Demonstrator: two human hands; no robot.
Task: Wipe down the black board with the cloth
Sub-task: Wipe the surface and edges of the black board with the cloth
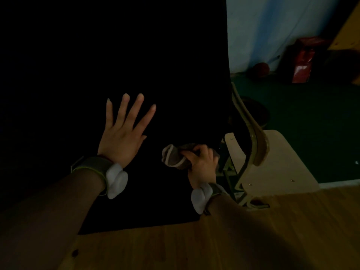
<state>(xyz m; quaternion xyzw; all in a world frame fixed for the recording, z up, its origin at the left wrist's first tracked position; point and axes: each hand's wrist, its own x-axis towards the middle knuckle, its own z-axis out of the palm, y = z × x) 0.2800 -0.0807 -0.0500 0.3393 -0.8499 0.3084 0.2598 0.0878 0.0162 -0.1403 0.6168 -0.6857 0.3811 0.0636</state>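
The black board (120, 55) fills the left and middle of the head view, its lower edge resting on a wooden surface. My left hand (121, 131) lies flat against it with fingers spread and straight. My right hand (202, 162) grips a bunched grey-brown cloth (173, 157) with a pale hem, held against the board near its lower right edge. Both wrists wear bands with white pads.
A wooden tabletop (194, 246) runs along the bottom. A beige chair (272, 162) with a metal frame stands just right of the board. Further right lie a green floor (311, 117), red bags (303, 61) and a pale wall.
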